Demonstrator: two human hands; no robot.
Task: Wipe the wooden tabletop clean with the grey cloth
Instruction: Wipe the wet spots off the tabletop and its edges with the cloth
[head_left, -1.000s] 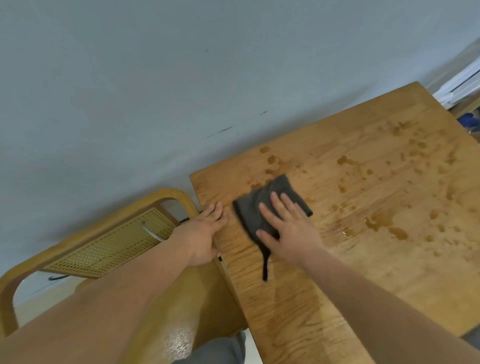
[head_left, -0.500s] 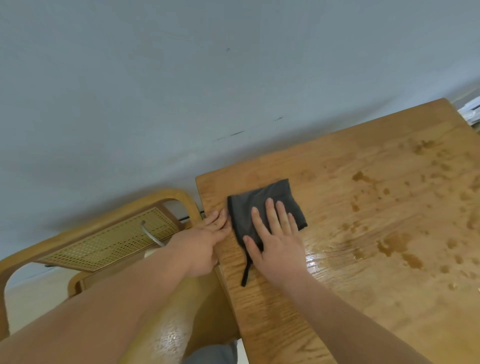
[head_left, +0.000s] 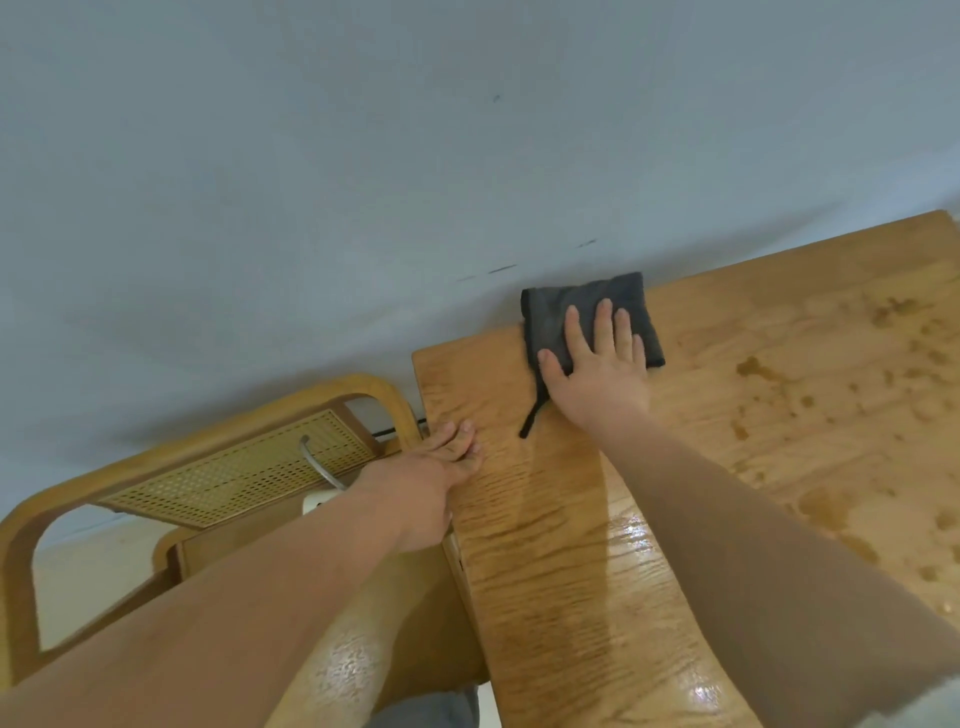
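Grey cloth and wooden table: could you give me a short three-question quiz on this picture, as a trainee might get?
1. True or false: the right hand presses flat on the grey cloth.
2. Where on the tabletop is the cloth? A) far edge, by the wall B) near edge, by the person C) dead centre
3. Fill in: the wet stains lie to the cloth's ____.
Key: 1 true; 2 A; 3 right.
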